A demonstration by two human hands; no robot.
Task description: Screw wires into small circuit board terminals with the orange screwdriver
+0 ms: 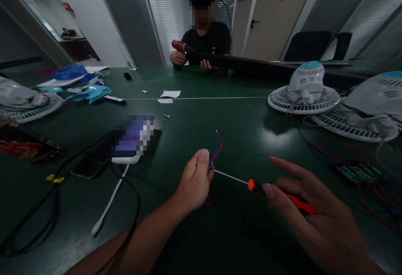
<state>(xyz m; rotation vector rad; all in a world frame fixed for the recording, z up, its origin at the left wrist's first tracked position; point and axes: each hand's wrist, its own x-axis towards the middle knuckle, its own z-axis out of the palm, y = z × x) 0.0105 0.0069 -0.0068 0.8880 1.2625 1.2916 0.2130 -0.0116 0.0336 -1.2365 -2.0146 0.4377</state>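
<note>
My left hand point(196, 180) is closed around a small circuit board point(210, 166), most of it hidden by the fingers. Red and blue wires point(219, 144) rise from the board's top, and a red wire end pokes out below the hand. In my right hand point(317, 212) is a screwdriver point(256, 186) with an orange and black handle, held between thumb and fingers while the index finger points outward. The screwdriver's thin shaft reaches left, and its tip meets the edge of the board.
Several wired circuit boards point(361, 172) lie at the right, below white fan-like housings point(303, 94). A phone point(133, 136) on a white stand, a dark phone point(91, 162) and black cables are at left. Across the table a person holds a red power drill point(179, 46) against a long black bar.
</note>
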